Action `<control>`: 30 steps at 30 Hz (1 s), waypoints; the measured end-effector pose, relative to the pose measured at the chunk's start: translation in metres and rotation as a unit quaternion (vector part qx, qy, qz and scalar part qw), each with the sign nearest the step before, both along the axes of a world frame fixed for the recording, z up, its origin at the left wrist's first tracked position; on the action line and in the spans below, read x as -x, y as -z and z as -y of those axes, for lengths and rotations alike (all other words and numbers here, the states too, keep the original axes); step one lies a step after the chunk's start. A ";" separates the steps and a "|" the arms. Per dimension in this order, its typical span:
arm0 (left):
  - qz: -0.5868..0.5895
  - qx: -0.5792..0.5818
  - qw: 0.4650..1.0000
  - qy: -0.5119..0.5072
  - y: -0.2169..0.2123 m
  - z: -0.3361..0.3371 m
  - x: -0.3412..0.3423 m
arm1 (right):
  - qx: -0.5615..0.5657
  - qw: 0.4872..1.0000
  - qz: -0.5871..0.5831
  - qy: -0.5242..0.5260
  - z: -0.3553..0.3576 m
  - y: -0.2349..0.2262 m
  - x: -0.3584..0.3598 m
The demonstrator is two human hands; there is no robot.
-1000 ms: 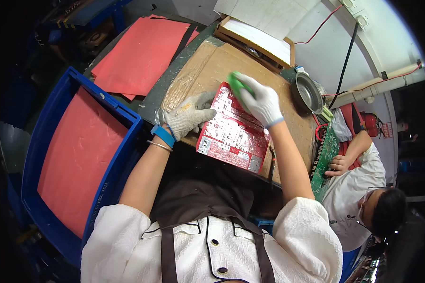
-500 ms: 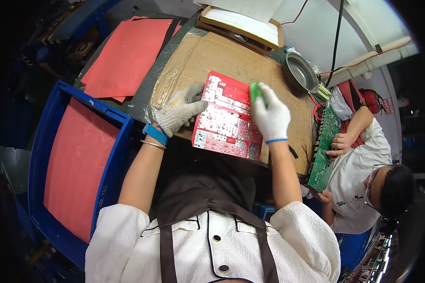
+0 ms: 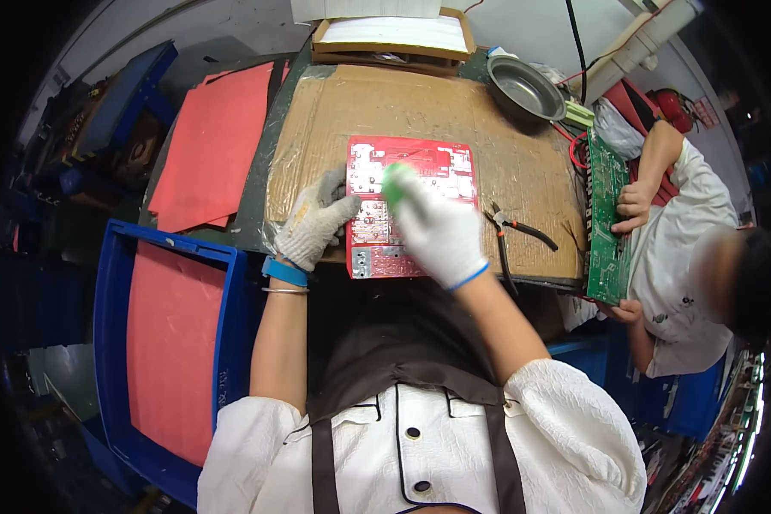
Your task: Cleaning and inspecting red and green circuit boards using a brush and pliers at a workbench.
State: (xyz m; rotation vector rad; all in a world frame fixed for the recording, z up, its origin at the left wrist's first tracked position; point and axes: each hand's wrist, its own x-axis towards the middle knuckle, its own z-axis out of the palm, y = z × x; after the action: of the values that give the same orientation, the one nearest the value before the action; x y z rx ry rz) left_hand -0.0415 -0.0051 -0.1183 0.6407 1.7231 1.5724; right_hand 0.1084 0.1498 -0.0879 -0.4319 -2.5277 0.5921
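A red circuit board [image 3: 454, 158] with shiny solder joints lies near the front of a cardboard sheet [image 3: 522, 163]. My left hand [image 3: 310, 224], in a grey-white knit glove, grips the board's left edge, its thumb on top. Over the middle of the board is my right hand [image 3: 444, 236], in a cleaner white glove, closed round a small green block-like thing [image 3: 395, 183]. Motion blurs that green thing, and its underside is hidden. The right glove covers the board's lower right part.
Black-handled cutters [image 3: 522, 226] lie right of the board. Behind stand a metal bowl [image 3: 527, 88] and a box with white foam [image 3: 394, 32]. Red sheets [image 3: 214, 146] and a blue crate [image 3: 231, 317] are at left. A co-worker at right holds a green circuit board [image 3: 606, 223].
My right hand has swept left with the green thing, from the board's right edge to its middle. The board now sits straighter, and the cutters have come into sight. The view has turned.
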 end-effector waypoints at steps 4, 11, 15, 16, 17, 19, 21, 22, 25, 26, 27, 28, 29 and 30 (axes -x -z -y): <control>0.001 -0.017 1.000 -0.005 -0.008 0.000 -0.005 | 0.003 0.987 0.014 0.158 -0.049 0.001 -0.004; -0.011 -0.008 1.000 0.004 -0.005 0.002 -0.004 | -0.003 0.994 0.023 0.105 -0.029 0.000 0.013; 0.004 -0.021 1.000 -0.001 -0.008 -0.001 -0.005 | -0.010 0.997 0.056 0.055 -0.019 -0.004 0.022; 0.004 -0.022 1.000 0.002 -0.008 -0.002 -0.005 | 0.021 0.999 0.022 -0.024 -0.002 0.002 0.028; 0.002 -0.011 1.000 0.007 -0.005 0.002 -0.002 | 0.016 0.999 0.046 -0.015 0.006 -0.004 0.033; 0.022 -0.087 0.996 -0.019 0.004 -0.001 -0.009 | 0.004 0.998 0.050 0.033 -0.009 0.000 0.037; 0.008 -0.032 0.999 -0.010 -0.002 0.005 -0.006 | -0.006 0.981 0.088 0.171 -0.053 -0.011 0.031; -0.004 0.017 1.000 0.002 -0.004 -0.001 -0.004 | -0.003 0.975 0.079 0.208 -0.076 -0.004 0.017; -0.002 0.000 1.000 0.004 -0.004 -0.001 0.001 | -0.021 0.988 0.078 0.128 -0.027 -0.006 0.004; 0.004 0.015 1.000 0.014 -0.005 0.002 0.001 | -0.003 0.998 0.036 0.047 -0.001 -0.001 0.007; 0.001 -0.011 1.000 0.002 0.000 -0.001 0.000 | 0.002 1.000 0.009 0.004 0.016 0.003 0.015; 0.004 -0.009 1.000 0.002 0.000 -0.001 0.001 | 0.005 0.999 -0.018 -0.038 0.026 0.001 0.019; 0.004 0.014 1.000 0.017 0.000 0.000 0.004 | 0.035 0.998 0.037 -0.023 0.012 0.000 0.025; 0.005 0.037 0.999 0.031 0.001 0.002 0.004 | 0.037 0.999 -0.022 0.026 -0.012 0.010 0.030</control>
State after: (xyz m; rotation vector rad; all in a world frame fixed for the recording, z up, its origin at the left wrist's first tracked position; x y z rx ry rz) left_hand -0.0460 -0.0072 -0.1191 0.6425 1.7295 1.4612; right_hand 0.0780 0.1621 -0.0975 -0.5038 -2.4519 0.6685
